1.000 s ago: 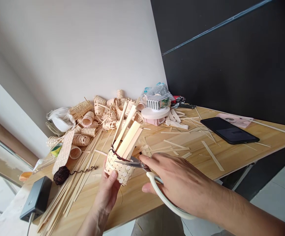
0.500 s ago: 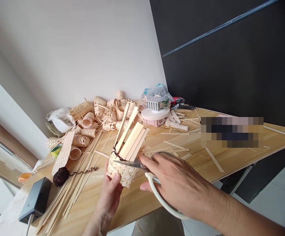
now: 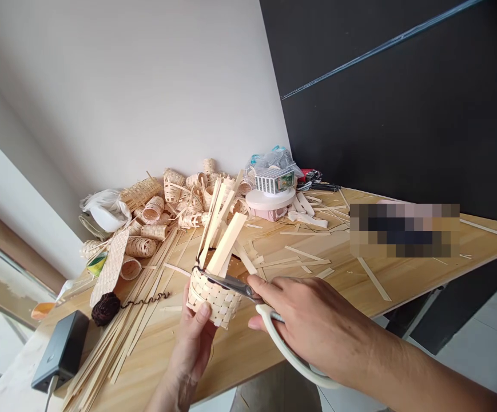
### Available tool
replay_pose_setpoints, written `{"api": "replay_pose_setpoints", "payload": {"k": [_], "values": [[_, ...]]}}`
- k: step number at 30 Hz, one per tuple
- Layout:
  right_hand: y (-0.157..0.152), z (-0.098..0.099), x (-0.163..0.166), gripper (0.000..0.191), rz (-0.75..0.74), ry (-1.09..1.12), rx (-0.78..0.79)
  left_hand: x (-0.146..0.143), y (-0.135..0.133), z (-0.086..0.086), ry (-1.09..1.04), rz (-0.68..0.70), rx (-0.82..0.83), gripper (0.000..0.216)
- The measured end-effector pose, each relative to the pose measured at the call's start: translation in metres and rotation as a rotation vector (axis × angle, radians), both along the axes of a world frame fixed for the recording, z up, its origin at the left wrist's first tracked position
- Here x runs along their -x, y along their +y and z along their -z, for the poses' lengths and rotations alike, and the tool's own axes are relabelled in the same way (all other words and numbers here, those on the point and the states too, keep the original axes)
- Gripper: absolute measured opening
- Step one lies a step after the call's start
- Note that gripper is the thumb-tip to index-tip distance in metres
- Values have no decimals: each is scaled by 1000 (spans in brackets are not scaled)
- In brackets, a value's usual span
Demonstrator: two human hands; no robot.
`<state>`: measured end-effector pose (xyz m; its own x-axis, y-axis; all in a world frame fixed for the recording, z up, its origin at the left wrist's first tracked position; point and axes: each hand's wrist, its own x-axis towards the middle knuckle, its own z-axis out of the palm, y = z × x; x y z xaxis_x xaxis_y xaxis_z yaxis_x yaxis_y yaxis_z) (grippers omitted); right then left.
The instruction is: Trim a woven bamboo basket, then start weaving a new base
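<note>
Left hand (image 3: 192,337) cupping woven bamboo basket (image 3: 212,298), right hand (image 3: 308,323) gripping scissors (image 3: 231,284)

Woven bamboo basket (image 3: 211,298), protruding strips (image 3: 226,245)

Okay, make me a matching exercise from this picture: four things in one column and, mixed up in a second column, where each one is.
Things:
1. Scissors with cream handles
2. Woven bamboo basket
3. Dark ball of twine
4. Black box with a cable

Places:
A. At the near left edge of the wooden table, cable hanging down
B. In the left hand
C. On the table, a curly strand trailing over loose bamboo strips
D. In the right hand, blades at the basket's rim

Pairs: 1-D, 2-B, 3-C, 4-A
</note>
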<state>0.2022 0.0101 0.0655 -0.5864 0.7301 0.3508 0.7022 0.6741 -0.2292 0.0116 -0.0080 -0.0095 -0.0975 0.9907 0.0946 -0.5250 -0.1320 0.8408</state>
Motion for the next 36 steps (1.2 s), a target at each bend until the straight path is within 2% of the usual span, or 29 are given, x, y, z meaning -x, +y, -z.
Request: {"api": "replay_pose_setpoints", "payload": {"k": [6,19,28,36], "values": [[1,-3,0,28,-7,21,35,1,1,-3,39,-54,-6,73],[-4,-9,0,26,-49,99,145,-1,-3,-4,91,-84,-16,74],[-4,-6,3,26,-2,75,89,-3,-2,-4,88,-123,-7,78],[-2,-2,2,16,12,32,96,-3,-4,-4,114,-151,-4,71]]}}
